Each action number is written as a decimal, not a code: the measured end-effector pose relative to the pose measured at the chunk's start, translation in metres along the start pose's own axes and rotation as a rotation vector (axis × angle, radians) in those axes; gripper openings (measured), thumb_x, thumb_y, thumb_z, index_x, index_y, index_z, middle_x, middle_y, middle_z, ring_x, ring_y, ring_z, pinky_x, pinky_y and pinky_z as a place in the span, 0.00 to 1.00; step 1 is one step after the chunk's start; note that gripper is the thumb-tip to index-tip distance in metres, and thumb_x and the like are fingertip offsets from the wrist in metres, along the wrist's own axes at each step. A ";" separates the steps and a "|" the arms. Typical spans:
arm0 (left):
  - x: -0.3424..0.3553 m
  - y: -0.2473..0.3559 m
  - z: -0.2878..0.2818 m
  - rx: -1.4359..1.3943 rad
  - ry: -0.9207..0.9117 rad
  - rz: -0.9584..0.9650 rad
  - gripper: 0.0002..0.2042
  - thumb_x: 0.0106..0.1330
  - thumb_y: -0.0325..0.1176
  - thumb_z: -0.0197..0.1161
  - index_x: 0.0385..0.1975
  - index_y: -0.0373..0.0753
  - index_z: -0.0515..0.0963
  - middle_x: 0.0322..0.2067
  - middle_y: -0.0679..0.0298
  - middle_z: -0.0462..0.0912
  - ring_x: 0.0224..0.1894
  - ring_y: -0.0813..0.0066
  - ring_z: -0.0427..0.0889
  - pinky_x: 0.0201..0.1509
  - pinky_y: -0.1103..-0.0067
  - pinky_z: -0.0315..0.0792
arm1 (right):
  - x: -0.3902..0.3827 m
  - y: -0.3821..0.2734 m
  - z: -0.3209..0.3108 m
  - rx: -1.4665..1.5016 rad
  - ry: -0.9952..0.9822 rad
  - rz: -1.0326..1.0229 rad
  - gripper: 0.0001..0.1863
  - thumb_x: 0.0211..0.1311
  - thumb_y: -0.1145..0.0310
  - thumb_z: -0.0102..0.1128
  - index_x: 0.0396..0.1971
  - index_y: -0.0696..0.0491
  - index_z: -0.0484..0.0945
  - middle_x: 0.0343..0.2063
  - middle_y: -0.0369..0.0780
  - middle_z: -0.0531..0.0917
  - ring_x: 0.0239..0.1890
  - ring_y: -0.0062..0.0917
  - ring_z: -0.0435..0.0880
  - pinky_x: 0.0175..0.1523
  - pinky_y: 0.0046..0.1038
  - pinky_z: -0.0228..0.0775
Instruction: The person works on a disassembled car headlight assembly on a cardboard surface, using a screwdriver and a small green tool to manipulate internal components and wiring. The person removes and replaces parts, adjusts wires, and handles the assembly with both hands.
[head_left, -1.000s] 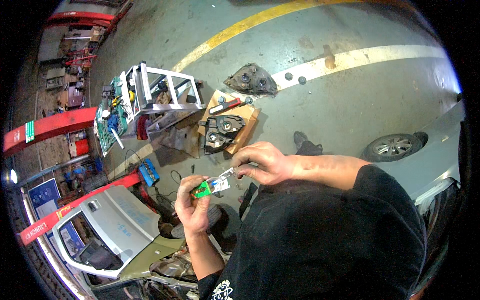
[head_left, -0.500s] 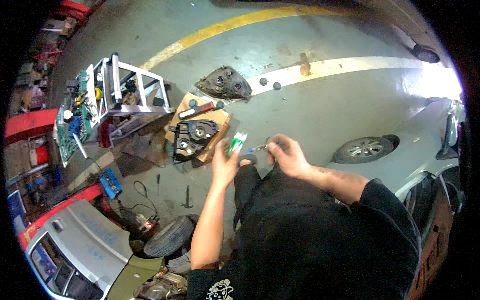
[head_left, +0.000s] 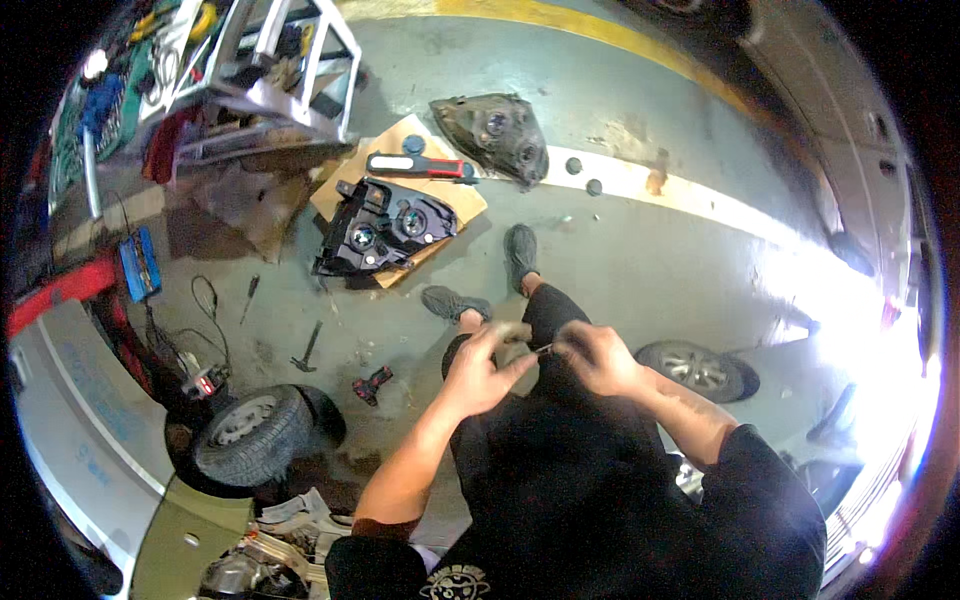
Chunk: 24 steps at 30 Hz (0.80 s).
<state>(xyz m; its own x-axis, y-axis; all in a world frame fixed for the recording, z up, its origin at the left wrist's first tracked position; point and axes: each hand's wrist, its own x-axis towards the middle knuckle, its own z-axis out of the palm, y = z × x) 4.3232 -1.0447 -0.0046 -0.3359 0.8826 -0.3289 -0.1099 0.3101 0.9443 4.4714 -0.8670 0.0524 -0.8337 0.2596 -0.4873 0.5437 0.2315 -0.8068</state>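
In front of my lap, my left hand (head_left: pixel 485 372) and my right hand (head_left: pixel 597 360) are close together. A thin, shiny sliver of a small bulb (head_left: pixel 544 349) shows between them, at the fingertips of my right hand, which is closed in a pinch. My left thumb and fingers curl toward it; whatever they hold is hidden and blurred. Beyond my feet, a black-backed headlight (head_left: pixel 385 228) lies on a flat piece of cardboard (head_left: pixel 470 209). A second, dusty headlight (head_left: pixel 488 137) rests on the floor just past it.
A red and black work light (head_left: pixel 420 166) lies on the cardboard. Two round black caps (head_left: pixel 573 165) sit on the white line. Left are a hammer (head_left: pixel 309 347), a cordless drill (head_left: pixel 373 387), a tyre (head_left: pixel 255 440) and a white metal frame (head_left: pixel 345 75). A car wheel (head_left: pixel 700 371) stands right.
My hands have come together and lower, nearer my lap. The green and white box in my left hand no longer shows. My view has shifted, bringing both shoes and the drill into sight.
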 end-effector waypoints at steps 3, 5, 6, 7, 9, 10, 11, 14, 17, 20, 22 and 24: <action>0.005 -0.044 -0.022 -0.025 0.084 -0.084 0.13 0.61 0.32 0.72 0.43 0.36 0.81 0.42 0.56 0.85 0.43 0.64 0.84 0.49 0.72 0.76 | 0.077 0.031 0.020 -0.066 -0.200 -0.129 0.11 0.65 0.67 0.61 0.38 0.60 0.76 0.29 0.51 0.81 0.36 0.51 0.82 0.42 0.45 0.73; 0.008 -0.097 -0.030 -0.156 0.162 -0.116 0.10 0.64 0.27 0.69 0.43 0.33 0.80 0.42 0.58 0.84 0.45 0.71 0.82 0.52 0.75 0.75 | 0.132 0.063 0.043 -0.091 -0.302 -0.257 0.12 0.65 0.66 0.61 0.38 0.60 0.76 0.29 0.50 0.81 0.36 0.50 0.82 0.42 0.45 0.73; 0.011 -0.124 -0.034 -0.215 0.204 -0.127 0.09 0.65 0.24 0.67 0.43 0.32 0.79 0.41 0.59 0.84 0.46 0.74 0.82 0.53 0.76 0.75 | 0.159 0.081 0.056 -0.099 -0.351 -0.328 0.12 0.65 0.66 0.62 0.38 0.60 0.75 0.29 0.50 0.81 0.36 0.49 0.82 0.42 0.46 0.73; 0.015 -0.148 -0.039 -0.217 0.258 -0.169 0.10 0.64 0.26 0.69 0.42 0.32 0.79 0.41 0.59 0.84 0.45 0.73 0.82 0.51 0.76 0.75 | 0.187 0.095 0.068 -0.115 -0.385 -0.412 0.11 0.66 0.66 0.60 0.39 0.59 0.76 0.30 0.48 0.81 0.36 0.49 0.83 0.42 0.46 0.74; 0.031 -0.188 -0.054 -0.215 0.363 -0.236 0.11 0.63 0.29 0.72 0.41 0.34 0.80 0.41 0.59 0.84 0.42 0.70 0.83 0.48 0.74 0.76 | 0.237 0.120 0.091 -0.029 -0.495 -0.450 0.10 0.66 0.66 0.60 0.40 0.58 0.76 0.31 0.48 0.81 0.36 0.49 0.82 0.40 0.46 0.74; 0.041 -0.206 -0.062 -0.383 0.390 -0.318 0.12 0.61 0.27 0.72 0.42 0.34 0.79 0.39 0.61 0.83 0.43 0.71 0.82 0.47 0.75 0.77 | 0.260 0.137 0.104 -0.027 -0.502 -0.465 0.11 0.67 0.65 0.59 0.40 0.57 0.75 0.30 0.48 0.80 0.36 0.49 0.82 0.40 0.47 0.74; 0.052 -0.230 -0.070 -0.336 0.419 -0.303 0.13 0.60 0.26 0.73 0.42 0.34 0.78 0.38 0.61 0.83 0.42 0.72 0.82 0.46 0.75 0.77 | 0.282 0.154 0.117 -0.026 -0.506 -0.478 0.11 0.67 0.65 0.59 0.40 0.57 0.75 0.30 0.48 0.80 0.36 0.50 0.82 0.40 0.47 0.74; 0.074 -0.310 -0.103 -0.068 0.504 -0.080 0.13 0.56 0.26 0.74 0.38 0.35 0.78 0.36 0.59 0.83 0.39 0.68 0.83 0.46 0.74 0.77 | 0.357 0.192 0.156 -0.066 -0.594 -0.590 0.12 0.67 0.62 0.58 0.39 0.57 0.74 0.30 0.49 0.81 0.36 0.51 0.82 0.39 0.48 0.73; 0.091 -0.346 -0.135 0.154 0.547 -0.021 0.12 0.54 0.25 0.74 0.35 0.35 0.79 0.35 0.56 0.83 0.38 0.64 0.83 0.44 0.73 0.77 | 0.417 0.211 0.185 -0.145 -0.723 -0.625 0.12 0.66 0.62 0.59 0.39 0.57 0.74 0.31 0.50 0.82 0.36 0.51 0.82 0.39 0.48 0.74; 0.102 -0.368 -0.156 0.272 0.554 0.095 0.13 0.50 0.25 0.75 0.33 0.34 0.79 0.34 0.54 0.83 0.35 0.61 0.83 0.40 0.72 0.76 | 0.451 0.221 0.199 -0.119 -0.758 -0.714 0.11 0.66 0.65 0.59 0.42 0.56 0.77 0.33 0.49 0.83 0.37 0.50 0.82 0.40 0.45 0.75; 0.104 -0.368 -0.169 0.376 0.564 0.142 0.16 0.46 0.25 0.77 0.35 0.33 0.79 0.33 0.52 0.83 0.33 0.59 0.83 0.39 0.71 0.76 | 0.468 0.214 0.201 -0.154 -0.773 -0.802 0.11 0.64 0.67 0.61 0.41 0.57 0.77 0.32 0.48 0.83 0.35 0.48 0.83 0.38 0.42 0.76; 0.100 -0.371 -0.182 0.363 0.629 0.272 0.13 0.53 0.26 0.72 0.37 0.32 0.79 0.34 0.51 0.83 0.33 0.62 0.81 0.40 0.71 0.75 | 0.479 0.209 0.203 -0.092 -0.742 -0.908 0.10 0.62 0.70 0.63 0.40 0.56 0.77 0.30 0.46 0.83 0.31 0.43 0.84 0.36 0.38 0.76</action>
<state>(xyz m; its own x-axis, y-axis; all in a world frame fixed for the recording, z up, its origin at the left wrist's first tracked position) 4.1601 -1.1361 -0.3866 -0.7872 0.6111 0.0832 0.3298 0.3031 0.8941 4.1658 -0.8843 -0.4174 -0.7547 -0.6378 0.1539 -0.2991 0.1257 -0.9459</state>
